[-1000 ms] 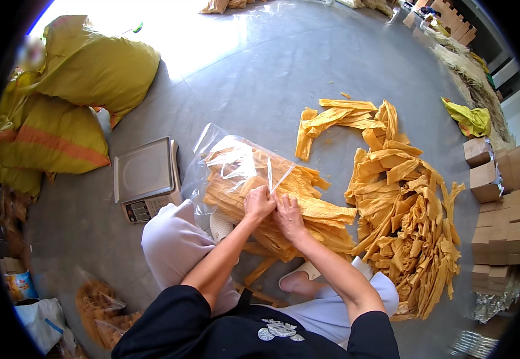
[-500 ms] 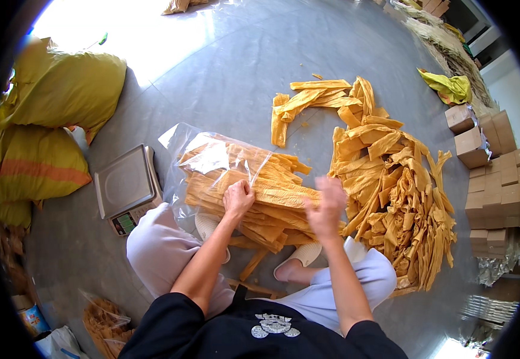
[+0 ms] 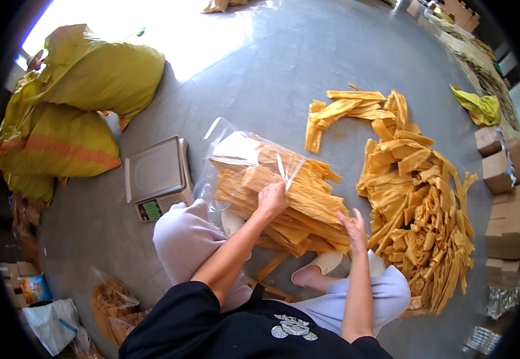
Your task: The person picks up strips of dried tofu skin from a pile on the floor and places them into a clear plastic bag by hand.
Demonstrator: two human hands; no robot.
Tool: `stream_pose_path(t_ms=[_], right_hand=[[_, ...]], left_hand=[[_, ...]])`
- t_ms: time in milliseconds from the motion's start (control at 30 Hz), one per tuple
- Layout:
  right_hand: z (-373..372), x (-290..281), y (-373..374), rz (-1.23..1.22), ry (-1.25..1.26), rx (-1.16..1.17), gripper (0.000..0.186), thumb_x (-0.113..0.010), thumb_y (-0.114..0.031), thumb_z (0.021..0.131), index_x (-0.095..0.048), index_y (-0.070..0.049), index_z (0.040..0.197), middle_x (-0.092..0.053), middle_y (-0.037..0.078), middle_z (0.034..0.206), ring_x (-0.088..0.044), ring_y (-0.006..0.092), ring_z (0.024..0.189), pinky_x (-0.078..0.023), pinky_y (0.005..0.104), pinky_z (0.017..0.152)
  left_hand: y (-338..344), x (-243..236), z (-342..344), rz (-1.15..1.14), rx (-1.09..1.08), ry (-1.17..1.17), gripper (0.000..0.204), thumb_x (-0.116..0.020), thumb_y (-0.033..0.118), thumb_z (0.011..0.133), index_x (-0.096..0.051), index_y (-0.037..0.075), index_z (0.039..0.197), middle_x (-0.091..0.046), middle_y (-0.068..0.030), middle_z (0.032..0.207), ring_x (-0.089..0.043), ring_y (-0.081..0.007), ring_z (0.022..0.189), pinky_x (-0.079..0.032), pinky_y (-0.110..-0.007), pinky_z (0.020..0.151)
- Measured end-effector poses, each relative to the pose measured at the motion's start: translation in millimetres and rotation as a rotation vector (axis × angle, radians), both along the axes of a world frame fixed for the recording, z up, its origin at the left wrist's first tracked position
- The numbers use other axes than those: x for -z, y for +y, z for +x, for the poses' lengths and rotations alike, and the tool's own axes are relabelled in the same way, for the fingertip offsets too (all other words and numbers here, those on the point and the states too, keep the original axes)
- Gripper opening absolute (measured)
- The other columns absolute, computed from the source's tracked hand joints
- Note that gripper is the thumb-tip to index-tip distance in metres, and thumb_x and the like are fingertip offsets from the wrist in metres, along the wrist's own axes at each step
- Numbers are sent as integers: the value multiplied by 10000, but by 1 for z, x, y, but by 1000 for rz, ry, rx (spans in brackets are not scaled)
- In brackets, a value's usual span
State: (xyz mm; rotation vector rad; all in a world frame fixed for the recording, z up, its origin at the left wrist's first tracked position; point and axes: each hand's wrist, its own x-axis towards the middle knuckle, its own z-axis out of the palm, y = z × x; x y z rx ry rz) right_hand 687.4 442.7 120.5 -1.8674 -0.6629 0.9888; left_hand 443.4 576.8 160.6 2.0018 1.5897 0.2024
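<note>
A clear plastic bag [image 3: 236,149] lies over a bundle of long yellow strips [image 3: 307,194] that look like dried tofu skin. The strips' near-right ends stick out of its mouth. My left hand [image 3: 273,199] is closed at the bag's mouth, pinching the plastic edge on top of the bundle. At the strips' free ends, my right hand [image 3: 354,230] is open, with fingers apart and the fingertips against the ends. A large loose pile of the same strips [image 3: 415,221] lies to the right on the floor.
Left of the bag stands a scale [image 3: 157,170] with a flat metal tray. Big yellow-green sacks [image 3: 92,78] are heaped at the far left. Cardboard boxes [image 3: 499,170] are stacked along the right. A bag of brown material [image 3: 113,305] lies at lower left.
The whole view has shifted, so the scene sits farther right. My right hand, blurred before, has come down to the strips' free ends. My left hand keeps its grip on the bag.
</note>
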Motion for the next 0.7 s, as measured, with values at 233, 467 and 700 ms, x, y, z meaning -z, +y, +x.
stream_pose_path(t_ms=[233,467,700], right_hand=[[4,-20,9,-135,315,-215,671,-800,-358,661,-541,51,1126,-609,103,1031,-564,147,927,-434,268,826],[-5,-37,13,-33,330,-176,608,-786,-239,684,-510,33,1153,-595,70,1055,-564,129,918,-442,263,821],[-24,-24,19,10,-262,-236,831,-812,-366,624,-432,103,1195,-507,199,1135,-504,294,1062,-405,365,918]], left_hand=[[99,6,-52,116,-450,-196,179,-551,177,785,-648,65,885,-643,-118,717,-635,-239,662,-500,-397,662],[154,104,-167,-97,-777,-134,757,-755,317,641,-444,87,1291,-491,-156,1247,-448,-286,1176,-366,-386,967],[146,96,-172,-384,-811,-512,736,-798,267,617,-456,87,1244,-578,-98,1092,-548,-227,977,-437,-384,768]])
